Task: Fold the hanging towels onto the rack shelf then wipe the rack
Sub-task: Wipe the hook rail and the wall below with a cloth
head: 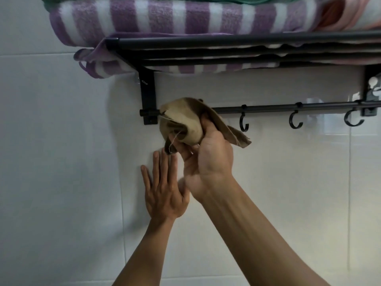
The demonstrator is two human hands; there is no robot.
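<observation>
A black metal rack [206, 41] is fixed to the white tiled wall. On its shelf lies a folded purple-and-white striped towel [165, 17], with a green towel [206, 0] on top and a pink one [350, 15] to the right. My right hand [206, 157] is shut on a tan cloth [185, 120], pressed around the left end of the lower rail [288, 108], next to the bracket [146, 96]. My left hand [162, 186] rests flat on the wall below, fingers spread, holding nothing.
Three black hooks [244, 122] [295, 120] [353, 118] hang on the lower rail to the right of the cloth. A corner of the striped towel [90, 67] droops off the shelf's left end. White wall tiles [61, 162] surround the rack.
</observation>
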